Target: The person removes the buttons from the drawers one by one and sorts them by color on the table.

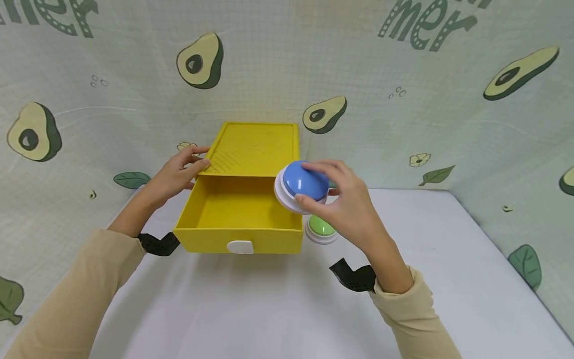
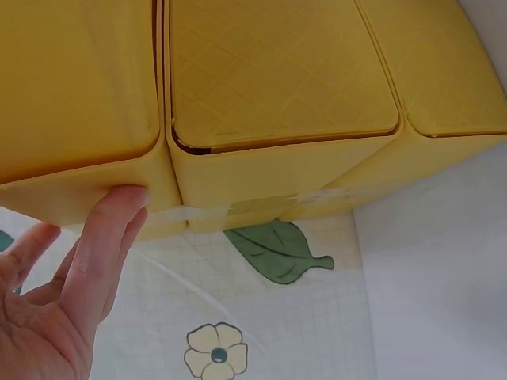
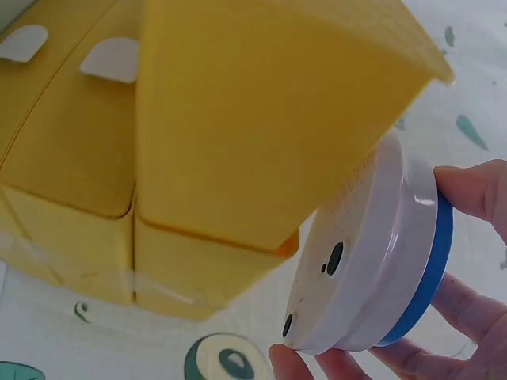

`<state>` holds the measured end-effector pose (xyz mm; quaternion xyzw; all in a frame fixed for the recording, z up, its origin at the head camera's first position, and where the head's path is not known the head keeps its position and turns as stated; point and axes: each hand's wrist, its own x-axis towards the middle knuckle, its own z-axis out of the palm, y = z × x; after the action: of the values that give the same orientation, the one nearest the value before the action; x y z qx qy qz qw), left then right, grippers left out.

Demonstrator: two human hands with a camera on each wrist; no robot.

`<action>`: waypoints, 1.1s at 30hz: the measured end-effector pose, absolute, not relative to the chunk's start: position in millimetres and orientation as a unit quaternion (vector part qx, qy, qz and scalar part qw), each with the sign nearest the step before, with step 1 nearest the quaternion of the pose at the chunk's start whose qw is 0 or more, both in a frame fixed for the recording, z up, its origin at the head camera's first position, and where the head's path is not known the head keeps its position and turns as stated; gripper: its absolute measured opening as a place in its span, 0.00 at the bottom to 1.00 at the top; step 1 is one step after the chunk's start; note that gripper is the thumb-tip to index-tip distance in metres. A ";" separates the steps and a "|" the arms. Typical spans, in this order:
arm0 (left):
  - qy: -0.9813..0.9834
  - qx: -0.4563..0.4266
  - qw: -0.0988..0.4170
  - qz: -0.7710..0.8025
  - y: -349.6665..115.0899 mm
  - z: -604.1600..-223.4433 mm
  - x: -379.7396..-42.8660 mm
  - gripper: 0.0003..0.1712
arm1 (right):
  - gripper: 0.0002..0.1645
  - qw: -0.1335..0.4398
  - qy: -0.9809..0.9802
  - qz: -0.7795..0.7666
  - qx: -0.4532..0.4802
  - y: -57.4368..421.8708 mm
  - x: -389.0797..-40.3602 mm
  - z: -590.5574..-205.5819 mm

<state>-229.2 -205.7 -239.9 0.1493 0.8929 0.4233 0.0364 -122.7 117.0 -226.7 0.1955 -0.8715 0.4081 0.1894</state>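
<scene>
The head view looks forward and down from above, toward the far edge of the surface, and it is the farthest one. Both wrist views face the yellow box from near; all three share it. Head and right wrist share also the blue button.

The drawer unit stood on the counter, cloth behind it, one drawer extended frontward. Left hand lay against the unit's left side; right hand held a button by the drawer's right wall. Second button sat on the counter, right of the drawer.
</scene>
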 end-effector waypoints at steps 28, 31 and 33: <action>0.889 0.152 0.037 0.429 -207.2 -239.9 -231.1 0.32 | 0.31 0.182 -0.890 0.409 0.093 171.5 -129.0 -279.8; 0.890 0.151 0.037 0.428 -206.9 -239.6 -230.9 0.32 | 0.32 0.185 -0.894 0.400 0.082 177.9 -132.8 -289.5; 0.890 0.151 0.037 0.428 -206.8 -239.5 -230.7 0.32 | 0.32 0.188 -0.897 0.394 0.075 182.4 -135.6 -295.8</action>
<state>-230.7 -206.8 -239.5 0.1511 0.8905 0.4276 0.0365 -135.6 182.4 -295.8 0.0747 -0.8967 0.3938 0.1878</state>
